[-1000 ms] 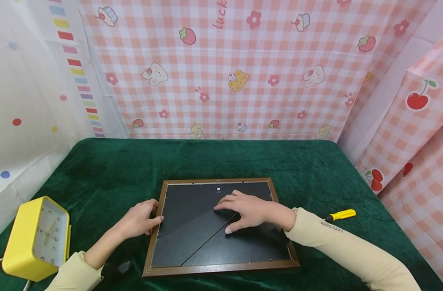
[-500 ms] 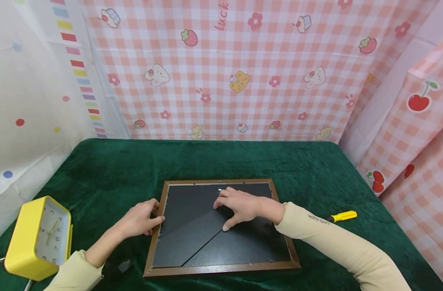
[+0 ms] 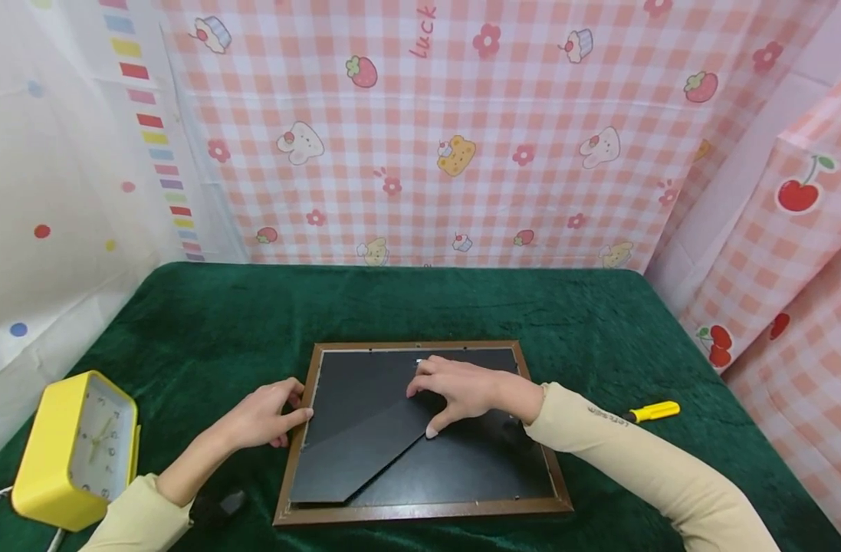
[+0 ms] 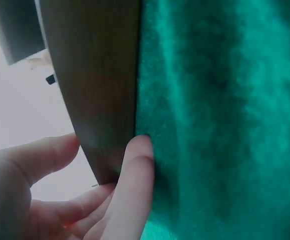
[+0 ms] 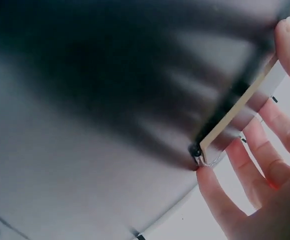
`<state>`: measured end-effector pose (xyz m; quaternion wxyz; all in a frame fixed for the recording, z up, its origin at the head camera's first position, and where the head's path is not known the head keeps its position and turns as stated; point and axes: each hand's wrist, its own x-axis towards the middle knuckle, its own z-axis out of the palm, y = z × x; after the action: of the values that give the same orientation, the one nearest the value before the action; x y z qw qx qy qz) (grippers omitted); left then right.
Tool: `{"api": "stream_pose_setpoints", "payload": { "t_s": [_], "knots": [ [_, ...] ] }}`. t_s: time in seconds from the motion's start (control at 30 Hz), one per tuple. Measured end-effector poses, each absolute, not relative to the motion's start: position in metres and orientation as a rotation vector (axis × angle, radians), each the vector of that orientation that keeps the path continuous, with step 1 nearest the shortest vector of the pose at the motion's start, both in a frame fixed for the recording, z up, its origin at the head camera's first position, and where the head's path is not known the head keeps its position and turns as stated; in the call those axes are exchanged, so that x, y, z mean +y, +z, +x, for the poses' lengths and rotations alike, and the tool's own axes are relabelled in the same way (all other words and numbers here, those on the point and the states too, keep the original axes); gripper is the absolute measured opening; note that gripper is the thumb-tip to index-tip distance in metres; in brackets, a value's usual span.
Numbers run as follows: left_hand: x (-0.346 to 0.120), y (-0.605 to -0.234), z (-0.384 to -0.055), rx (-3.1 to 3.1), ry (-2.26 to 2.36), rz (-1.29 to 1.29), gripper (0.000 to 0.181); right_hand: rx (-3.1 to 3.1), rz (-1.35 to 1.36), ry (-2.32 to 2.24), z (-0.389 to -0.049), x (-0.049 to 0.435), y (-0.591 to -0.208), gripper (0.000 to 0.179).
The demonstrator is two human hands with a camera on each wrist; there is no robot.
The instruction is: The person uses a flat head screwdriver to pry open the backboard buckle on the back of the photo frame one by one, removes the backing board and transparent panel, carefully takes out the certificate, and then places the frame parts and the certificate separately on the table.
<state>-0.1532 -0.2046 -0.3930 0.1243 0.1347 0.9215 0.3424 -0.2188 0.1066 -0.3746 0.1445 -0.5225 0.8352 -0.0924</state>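
Note:
A brown picture frame (image 3: 427,511) lies face down, its black backing board (image 3: 489,471) upward. A black stand leg (image 3: 347,464) on that board is tilted up slightly, with a dark gap along its diagonal edge. My right hand (image 3: 461,391) pinches this leg near its upper end, thumb at the diagonal edge and fingers over the far side. The leg's pale cut edge (image 5: 237,110) shows in the right wrist view. My left hand (image 3: 267,414) grips the frame's left side, thumb on top and fingers against the outer side (image 4: 95,85).
A yellow alarm clock (image 3: 47,452) stands at the left, a cable beside it. To the right lies a yellow-handled screwdriver (image 3: 655,412). Green plush cloth (image 3: 420,307) covers the table. Behind hangs a pink checked curtain (image 3: 406,115).
My right hand has moved slightly left and its fingers have drawn in on the stand leg. The leg's lower end has risen off the backing board. The left hand keeps its place.

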Motion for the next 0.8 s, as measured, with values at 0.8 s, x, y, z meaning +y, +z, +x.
{"api": "stream_pose_setpoints", "payload": {
  "t_s": [0.8],
  "knots": [
    [-0.2146, -0.3909, -0.1561, 2.553, 1.039, 0.59, 0.036, 2.428, -1.812, -0.018, -0.2131, 0.106, -0.3721, 0.058]
  ]
}}
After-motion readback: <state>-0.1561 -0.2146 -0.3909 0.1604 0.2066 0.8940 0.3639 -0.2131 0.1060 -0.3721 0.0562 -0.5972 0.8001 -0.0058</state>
